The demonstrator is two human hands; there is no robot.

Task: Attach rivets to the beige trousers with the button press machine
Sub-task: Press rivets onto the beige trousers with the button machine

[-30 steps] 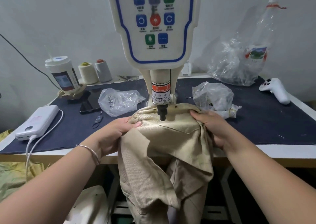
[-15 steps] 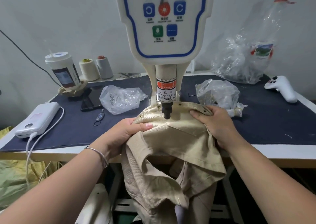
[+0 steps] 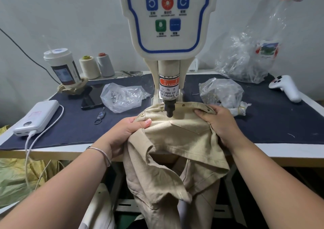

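Our left hand (image 3: 130,129) pinches beige trousers (image 3: 177,141) waistband edge; our right hand (image 3: 216,122) grips opposite side. Waistband lies under button press machine (image 3: 169,41) punch (image 3: 170,108), at counter (image 3: 263,151) front; rivets (image 3: 142,114) along band.

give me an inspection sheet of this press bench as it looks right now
surface: table with a dark mat on it.
job's things: beige trousers draped over the front edge, waistband under the press punch; rivets show along the waistband.
clutter: two small bags, a big bag, cup, two spools, phone, power bank, controller, key ring.
grips: left hand and right hand each hold the trousers beside the punch.
cables: white cable plugged into the power bank; dark cable on the wall.
surroundings: grey wall; yellow-green sacks below left.
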